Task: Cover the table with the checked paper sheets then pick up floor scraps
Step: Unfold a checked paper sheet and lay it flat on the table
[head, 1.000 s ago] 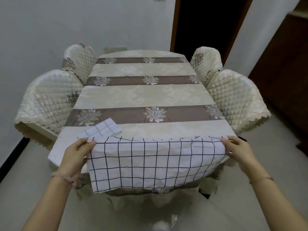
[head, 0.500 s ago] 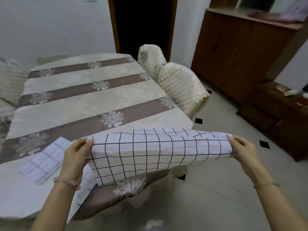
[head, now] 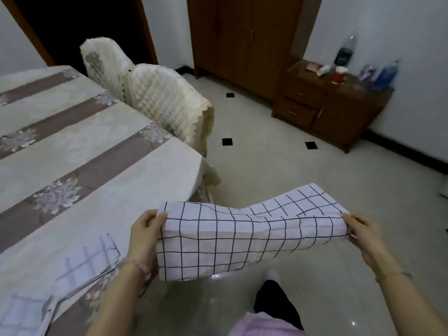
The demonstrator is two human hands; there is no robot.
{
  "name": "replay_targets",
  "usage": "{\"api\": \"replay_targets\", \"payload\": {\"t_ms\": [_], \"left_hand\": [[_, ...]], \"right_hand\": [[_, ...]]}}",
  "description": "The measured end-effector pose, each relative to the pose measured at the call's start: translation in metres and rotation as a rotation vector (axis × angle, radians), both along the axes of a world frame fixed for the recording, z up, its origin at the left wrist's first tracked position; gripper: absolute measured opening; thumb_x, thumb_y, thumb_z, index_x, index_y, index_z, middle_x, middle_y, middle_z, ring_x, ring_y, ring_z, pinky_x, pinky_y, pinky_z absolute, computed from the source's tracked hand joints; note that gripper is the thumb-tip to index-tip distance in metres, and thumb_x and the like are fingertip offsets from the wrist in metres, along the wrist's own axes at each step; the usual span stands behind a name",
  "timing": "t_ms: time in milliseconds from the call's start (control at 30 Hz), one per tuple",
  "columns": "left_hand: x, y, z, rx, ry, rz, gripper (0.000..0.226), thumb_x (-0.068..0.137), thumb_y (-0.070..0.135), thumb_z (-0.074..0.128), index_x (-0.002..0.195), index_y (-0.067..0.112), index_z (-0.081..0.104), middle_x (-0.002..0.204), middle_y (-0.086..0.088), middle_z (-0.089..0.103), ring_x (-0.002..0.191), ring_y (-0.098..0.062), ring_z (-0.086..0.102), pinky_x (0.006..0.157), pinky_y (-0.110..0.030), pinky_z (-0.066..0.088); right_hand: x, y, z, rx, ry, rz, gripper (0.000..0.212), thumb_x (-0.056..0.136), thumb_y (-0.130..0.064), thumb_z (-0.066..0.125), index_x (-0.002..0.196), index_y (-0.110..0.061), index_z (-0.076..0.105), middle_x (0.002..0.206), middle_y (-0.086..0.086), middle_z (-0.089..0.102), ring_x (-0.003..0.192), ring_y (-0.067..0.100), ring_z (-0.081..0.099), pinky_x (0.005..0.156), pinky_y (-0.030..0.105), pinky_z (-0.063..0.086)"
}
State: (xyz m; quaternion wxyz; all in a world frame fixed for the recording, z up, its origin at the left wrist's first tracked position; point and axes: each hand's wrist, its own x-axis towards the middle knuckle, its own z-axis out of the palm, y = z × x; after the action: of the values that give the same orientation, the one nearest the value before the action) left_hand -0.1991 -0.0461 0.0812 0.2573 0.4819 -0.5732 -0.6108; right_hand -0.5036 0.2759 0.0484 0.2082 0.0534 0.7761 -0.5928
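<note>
Dim indoor light; glare spots on glossy floor (head: 278, 299); motion blur at left; wide-angle bending at edges.

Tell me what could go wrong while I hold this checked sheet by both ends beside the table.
The held sheet buckles mid-span between left hand and right hand; a sharp pull might tear it. It hangs over the floor, beyond the table, so a slip would drop it. The left forearm could brush the other sheet off the table edge.

Matt, creased checked paper sheet (head: 242, 238); woven tablecloth (head: 84, 146); quilted chair cover (head: 167, 100); glossy floor tiles (head: 278, 161); wooden cabinet (head: 339, 112).
</note>
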Motion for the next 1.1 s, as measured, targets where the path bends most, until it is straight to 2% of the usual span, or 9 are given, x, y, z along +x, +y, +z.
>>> {"api": "replay_targets", "payload": {"t_ms": [133, 233, 300, 400, 500, 633, 800, 933, 1100], "left_hand": [[-0.063, 0.014, -0.028, 0.087, -0.068, -0.043, 0.012, 0.084, 0.024, 0.063, 0.086, 0.012, 0.066, 0.090, -0.015, 0.067, 0.084, -0.025, 0.060, 0.081, -0.045, 0.051], [-0.115, 0.023, -0.047, 0.064, -0.119, -0.062, 0.009, 0.089, 0.016, 0.058, 0.089, 0.011, 0.065, 0.085, -0.009, 0.062, 0.082, -0.018, 0.055, 0.073, -0.029, 0.046], [-0.151, 0.027, -0.056, 0.054, -0.151, -0.063, 0.010, 0.090, 0.015, 0.057, 0.094, 0.009, 0.064, 0.084, -0.006, 0.061, 0.082, -0.017, 0.053, 0.069, -0.023, 0.042], [-0.202, 0.024, -0.063, 0.049, -0.182, -0.039, 0.011, 0.090, 0.013, 0.056, 0.095, 0.007, 0.063, 0.079, -0.004, 0.057, 0.076, -0.015, 0.050, 0.063, -0.022, 0.039], [-0.249, 0.008, -0.064, 0.029, -0.200, -0.043, 0.013, 0.090, 0.016, 0.057, 0.096, 0.007, 0.064, 0.079, -0.006, 0.057, 0.071, -0.015, 0.046, 0.060, -0.026, 0.036], [-0.313, -0.035, -0.062, 0.022, -0.155, 0.035, 0.015, 0.089, 0.016, 0.058, 0.095, 0.004, 0.063, 0.078, -0.006, 0.056, 0.083, -0.018, 0.049, 0.073, -0.028, 0.039], [-0.398, -0.092, -0.078, 0.036, -0.129, 0.080, 0.014, 0.089, 0.014, 0.059, 0.098, 0.004, 0.063, 0.087, -0.008, 0.057, 0.086, -0.018, 0.049, 0.081, -0.032, 0.039], [-0.472, -0.144, -0.096, 0.075, -0.131, 0.097, 0.011, 0.089, 0.011, 0.058, 0.095, 0.003, 0.062, 0.081, -0.007, 0.056, 0.078, -0.017, 0.048, 0.067, -0.027, 0.040], [-0.556, -0.240, -0.079, 0.047, -0.142, 0.134, 0.013, 0.089, 0.012, 0.057, 0.094, 0.001, 0.064, 0.086, -0.012, 0.058, 0.083, -0.020, 0.049, 0.059, -0.023, 0.042]], "right_hand": [[-0.038, 0.028, -0.021, 0.011, -0.047, -0.081, 0.008, 0.091, -0.012, 0.056, 0.091, -0.009, 0.064, 0.075, 0.005, 0.057, 0.064, 0.013, 0.049, 0.060, 0.026, 0.042], [-0.079, 0.039, -0.033, 0.029, -0.079, -0.085, 0.009, 0.091, -0.013, 0.057, 0.092, -0.009, 0.065, 0.077, 0.006, 0.059, 0.063, 0.010, 0.054, 0.057, 0.023, 0.046], [-0.110, 0.041, -0.040, 0.045, -0.102, -0.076, 0.011, 0.090, -0.014, 0.057, 0.090, -0.008, 0.067, 0.082, 0.009, 0.063, 0.071, 0.016, 0.057, 0.059, 0.024, 0.048], [-0.157, 0.033, -0.039, 0.059, -0.104, -0.055, 0.015, 0.090, -0.015, 0.058, 0.094, -0.005, 0.068, 0.088, 0.011, 0.066, 0.083, 0.022, 0.058, 0.067, 0.029, 0.048], [-0.207, 0.014, -0.027, 0.069, -0.074, -0.017, 0.013, 0.090, -0.017, 0.059, 0.091, -0.009, 0.069, 0.088, 0.009, 0.067, 0.081, 0.022, 0.059, 0.071, 0.032, 0.048], [-0.279, -0.028, -0.012, 0.058, -0.047, -0.006, 0.012, 0.090, -0.020, 0.058, 0.085, -0.016, 0.069, 0.087, 0.006, 0.067, 0.077, 0.019, 0.060, 0.070, 0.032, 0.049], [-0.371, -0.096, -0.020, 0.070, -0.002, 0.012, 0.016, 0.090, -0.020, 0.059, 0.087, -0.008, 0.068, 0.092, 0.012, 0.066, 0.085, 0.024, 0.058, 0.080, 0.038, 0.047], [-0.444, -0.166, -0.034, 0.140, -0.019, 0.040, 0.022, 0.089, -0.021, 0.061, 0.098, -0.002, 0.069, 0.102, 0.018, 0.068, 0.097, 0.032, 0.061, 0.089, 0.044, 0.050], [-0.536, -0.277, -0.013, 0.154, -0.013, 0.122, 0.021, 0.090, -0.020, 0.057, 0.096, -0.004, 0.068, 0.100, 0.019, 0.067, 0.094, 0.033, 0.061, 0.081, 0.039, 0.050]]}}
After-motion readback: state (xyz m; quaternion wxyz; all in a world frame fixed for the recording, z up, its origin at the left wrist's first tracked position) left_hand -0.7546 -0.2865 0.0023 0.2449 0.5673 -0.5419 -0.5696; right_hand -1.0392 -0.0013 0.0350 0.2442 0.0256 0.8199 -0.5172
